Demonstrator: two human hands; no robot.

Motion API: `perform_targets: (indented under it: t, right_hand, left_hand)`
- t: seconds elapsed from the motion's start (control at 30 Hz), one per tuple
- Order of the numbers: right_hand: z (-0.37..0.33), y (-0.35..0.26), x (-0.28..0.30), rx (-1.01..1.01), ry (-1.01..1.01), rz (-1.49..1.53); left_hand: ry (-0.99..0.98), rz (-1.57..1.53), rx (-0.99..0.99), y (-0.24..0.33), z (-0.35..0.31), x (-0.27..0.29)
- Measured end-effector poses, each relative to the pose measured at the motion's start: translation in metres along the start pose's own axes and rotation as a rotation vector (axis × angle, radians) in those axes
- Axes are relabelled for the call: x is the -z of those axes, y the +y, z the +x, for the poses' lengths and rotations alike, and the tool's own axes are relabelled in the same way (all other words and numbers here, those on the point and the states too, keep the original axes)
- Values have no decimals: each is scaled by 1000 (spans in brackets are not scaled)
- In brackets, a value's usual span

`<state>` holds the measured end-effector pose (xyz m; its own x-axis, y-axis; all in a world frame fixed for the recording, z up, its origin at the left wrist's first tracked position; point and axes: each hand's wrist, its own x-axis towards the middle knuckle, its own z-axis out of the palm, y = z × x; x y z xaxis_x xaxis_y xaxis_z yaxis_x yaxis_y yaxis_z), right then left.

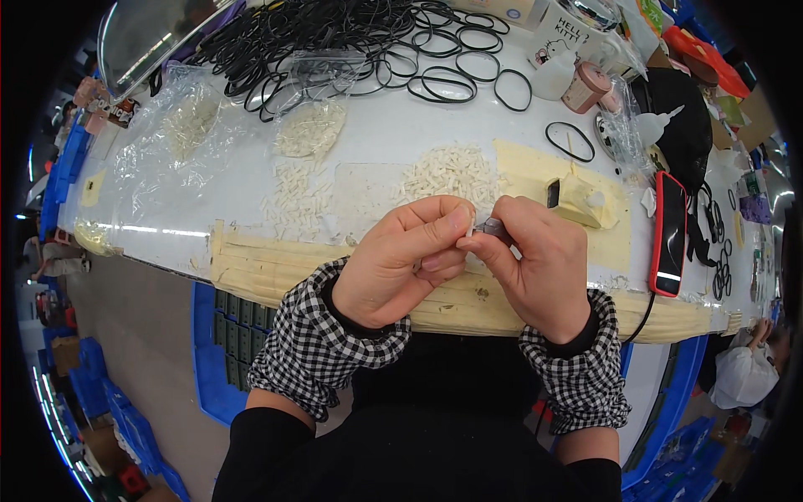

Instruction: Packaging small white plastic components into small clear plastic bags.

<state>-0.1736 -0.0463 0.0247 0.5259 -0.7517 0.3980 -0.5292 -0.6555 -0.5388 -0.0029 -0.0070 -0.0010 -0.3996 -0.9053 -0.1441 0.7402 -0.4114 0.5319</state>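
Grey piece (492, 228), right fingers (502, 260) — long axis crosswise, pointing left.

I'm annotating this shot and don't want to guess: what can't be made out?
All in the head view:
Dark piece: mostly covered by the right hand.
White piece at the fingertips of the left hand: too small to tell its shape.
Blue tray: partly hidden by the table and left sleeve.
Shiny object, top left: cut off above.

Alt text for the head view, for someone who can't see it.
A person's left hand and right hand meet over a white table, the right pinching a small dark piece. Beyond lie small white pieces and heaped black loops.
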Motion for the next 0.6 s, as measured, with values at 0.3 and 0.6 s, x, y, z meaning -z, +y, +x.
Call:
perform_targets:
  t: [0.3,0.6]
  right_hand:
    - [1,2,-3,35,46,-20]
    - [1,1,2,36,4,-60]
  left_hand:
    - [-5,1,-8,0,0,0]
    - [-5,29,-18,1,0,-1]
